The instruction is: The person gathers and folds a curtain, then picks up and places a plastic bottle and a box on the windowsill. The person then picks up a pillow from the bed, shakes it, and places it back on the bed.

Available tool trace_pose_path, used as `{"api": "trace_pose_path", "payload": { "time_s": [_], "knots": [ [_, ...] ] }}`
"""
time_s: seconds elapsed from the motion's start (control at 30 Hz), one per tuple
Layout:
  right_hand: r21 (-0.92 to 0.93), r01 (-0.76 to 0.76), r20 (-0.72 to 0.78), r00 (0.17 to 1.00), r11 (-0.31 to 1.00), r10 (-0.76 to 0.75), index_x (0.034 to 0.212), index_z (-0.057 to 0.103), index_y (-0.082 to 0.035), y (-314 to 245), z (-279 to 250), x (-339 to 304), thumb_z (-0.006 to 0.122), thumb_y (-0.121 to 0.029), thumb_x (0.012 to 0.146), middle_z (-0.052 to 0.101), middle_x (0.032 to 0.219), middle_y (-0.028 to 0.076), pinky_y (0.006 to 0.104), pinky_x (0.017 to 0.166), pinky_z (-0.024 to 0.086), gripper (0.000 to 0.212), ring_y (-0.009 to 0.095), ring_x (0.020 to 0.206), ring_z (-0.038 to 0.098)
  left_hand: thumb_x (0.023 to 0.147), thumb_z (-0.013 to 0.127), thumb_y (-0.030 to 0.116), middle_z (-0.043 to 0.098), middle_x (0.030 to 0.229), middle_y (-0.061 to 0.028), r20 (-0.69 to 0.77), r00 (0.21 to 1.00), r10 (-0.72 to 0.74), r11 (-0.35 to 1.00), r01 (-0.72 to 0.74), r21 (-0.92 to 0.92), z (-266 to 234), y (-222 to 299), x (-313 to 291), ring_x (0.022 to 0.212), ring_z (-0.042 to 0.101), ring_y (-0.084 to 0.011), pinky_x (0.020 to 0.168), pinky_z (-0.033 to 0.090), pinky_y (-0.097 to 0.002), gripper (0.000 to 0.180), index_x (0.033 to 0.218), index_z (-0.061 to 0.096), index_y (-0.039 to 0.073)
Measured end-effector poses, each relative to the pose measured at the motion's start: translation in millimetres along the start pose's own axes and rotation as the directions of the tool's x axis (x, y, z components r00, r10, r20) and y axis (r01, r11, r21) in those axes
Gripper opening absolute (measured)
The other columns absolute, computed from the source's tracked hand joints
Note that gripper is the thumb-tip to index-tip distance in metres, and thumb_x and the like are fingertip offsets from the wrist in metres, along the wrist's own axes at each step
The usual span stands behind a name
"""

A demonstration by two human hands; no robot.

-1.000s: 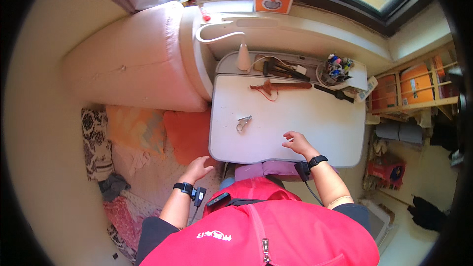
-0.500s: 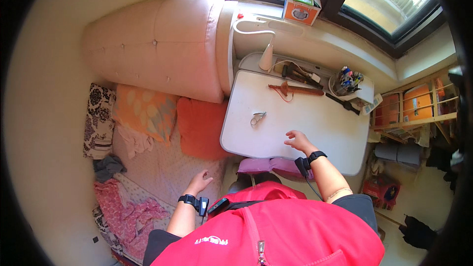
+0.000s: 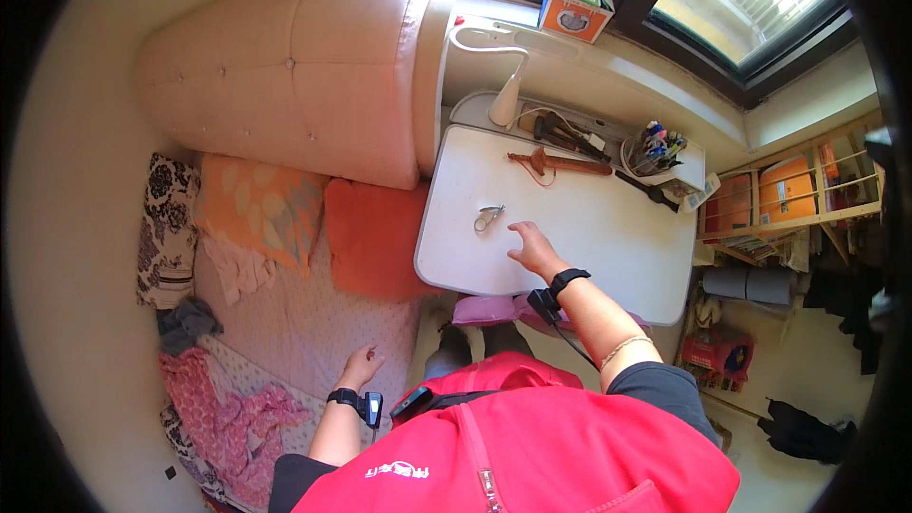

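My right hand (image 3: 535, 250) reaches over the white desk (image 3: 608, 247), its fingers apart and holding nothing. Just to the left of its fingertips lies a small silver metal tool with a ring (image 3: 488, 218), which looks like nail clippers. Farther back on the desk rests a brown toy sword (image 3: 570, 164) with a crossguard and a thin red cord. Beside its end is a black strap (image 3: 648, 189). My left hand (image 3: 361, 364) hangs low in front of the bed (image 3: 366, 323), empty, with loosely bent fingers apart.
A white lamp (image 3: 505, 101) and a pen holder (image 3: 655, 150) line the desk's back edge. An orange box (image 3: 575, 17) stands on the windowsill. An orange cushion (image 3: 372, 237) borders the desk's left side. Wooden shelves (image 3: 788, 218) stand to the right, and a purple seat (image 3: 484, 310) is in front.
My right hand has moved forward and left over the desk, closer to the small metal tool. The left hand has drawn slightly back and left. The view has shifted a little.
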State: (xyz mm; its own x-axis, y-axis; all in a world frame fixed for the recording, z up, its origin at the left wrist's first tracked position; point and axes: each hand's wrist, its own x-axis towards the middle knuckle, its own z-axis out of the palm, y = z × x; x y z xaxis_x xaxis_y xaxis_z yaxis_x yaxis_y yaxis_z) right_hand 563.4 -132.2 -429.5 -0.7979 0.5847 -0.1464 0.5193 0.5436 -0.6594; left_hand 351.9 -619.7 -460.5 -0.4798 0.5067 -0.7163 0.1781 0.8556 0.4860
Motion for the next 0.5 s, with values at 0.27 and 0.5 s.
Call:
{"api": "trace_pose_path", "payload": {
  "time_s": [0.27, 0.5],
  "knots": [
    [-0.066, -0.137, 0.048, 0.989, 0.988, 0.14, 0.124, 0.057, -0.004, 37, -31, -14, 0.076, -0.011, 0.072, 0.055, 0.121, 0.023, 0.0457, 0.097, 0.048, 0.055, 0.042, 0.113, 0.055, 0.084, 0.073, 0.023, 0.061, 0.129, -0.0214, -0.311, 0.913, 0.263, 0.957, -0.287, -0.033, -87, 143, 38, 0.12, 0.059, -0.0324, 0.103, 0.045, -0.0394, 0.056, 0.132, 0.055, 0.0],
    [-0.256, -0.148, 0.168, 0.966, 0.955, 0.194, 0.117, 0.062, -0.003, 67, -25, -42, 0.079, -0.019, 0.069, 0.048, 0.13, 0.03, 0.0462, 0.102, 0.045, 0.054, 0.045, 0.117, 0.051, 0.083, 0.072, 0.02, 0.06, 0.129, -0.0198, -0.322, 0.638, 0.7, 0.708, -0.562, 0.427, -235, 390, 51, 0.123, 0.056, -0.0332, 0.106, 0.043, -0.0403, 0.05, 0.128, 0.059, 0.001]
  ]
}}
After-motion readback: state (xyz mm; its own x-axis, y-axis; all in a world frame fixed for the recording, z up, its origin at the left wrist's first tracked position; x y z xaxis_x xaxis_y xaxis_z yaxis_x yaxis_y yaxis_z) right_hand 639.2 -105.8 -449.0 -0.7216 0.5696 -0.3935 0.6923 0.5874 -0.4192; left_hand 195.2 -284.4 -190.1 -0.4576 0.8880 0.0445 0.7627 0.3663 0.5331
